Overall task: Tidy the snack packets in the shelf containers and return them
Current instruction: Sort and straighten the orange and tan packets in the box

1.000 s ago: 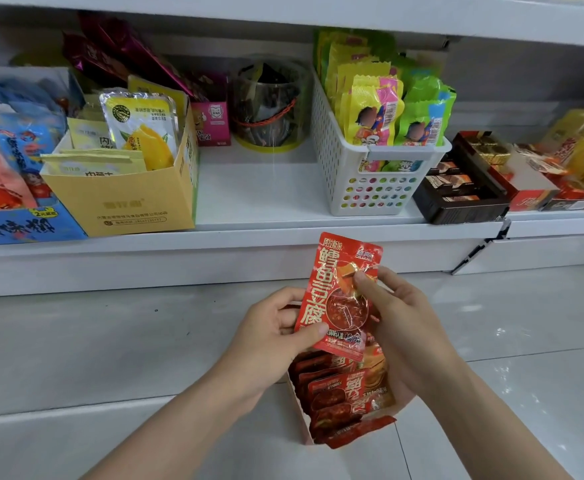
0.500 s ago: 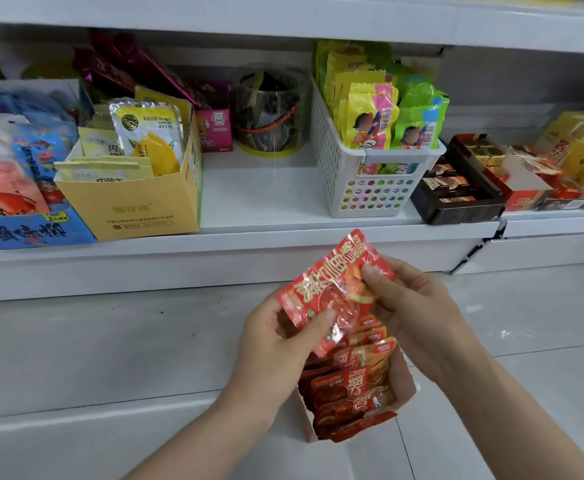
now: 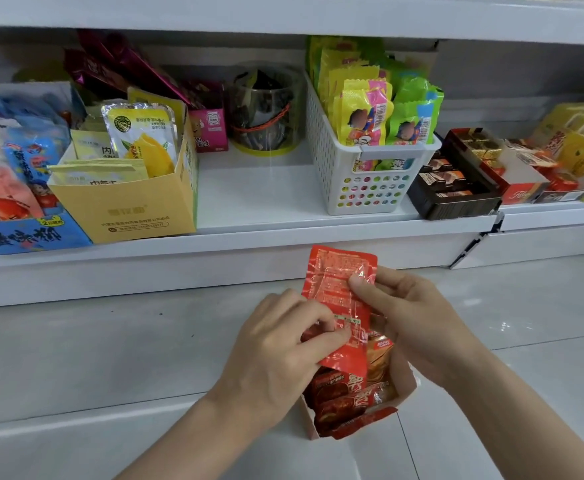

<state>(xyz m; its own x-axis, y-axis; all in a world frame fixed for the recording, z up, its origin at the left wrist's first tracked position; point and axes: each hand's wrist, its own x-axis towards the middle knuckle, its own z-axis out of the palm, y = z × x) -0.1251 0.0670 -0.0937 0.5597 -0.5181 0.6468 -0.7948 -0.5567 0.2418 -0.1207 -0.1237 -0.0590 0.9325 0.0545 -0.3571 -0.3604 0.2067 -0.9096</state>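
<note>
Both hands pinch a red packet [image 3: 339, 299] (back side, seemingly) above its box [image 3: 406, 393].

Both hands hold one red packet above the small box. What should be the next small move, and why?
Probably lower the red packet into the small box, lined up with the packets there. Both the left hand and right hand pinch it directly above the box.

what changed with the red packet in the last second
The red packet was turned over: its printed front faced the camera a second ago, and now its plain text back does. Both hands kept hold, the left hand pinching the lower edge and the right hand the upper right. The small box of red packets below and the shelf containers stayed put.
</note>
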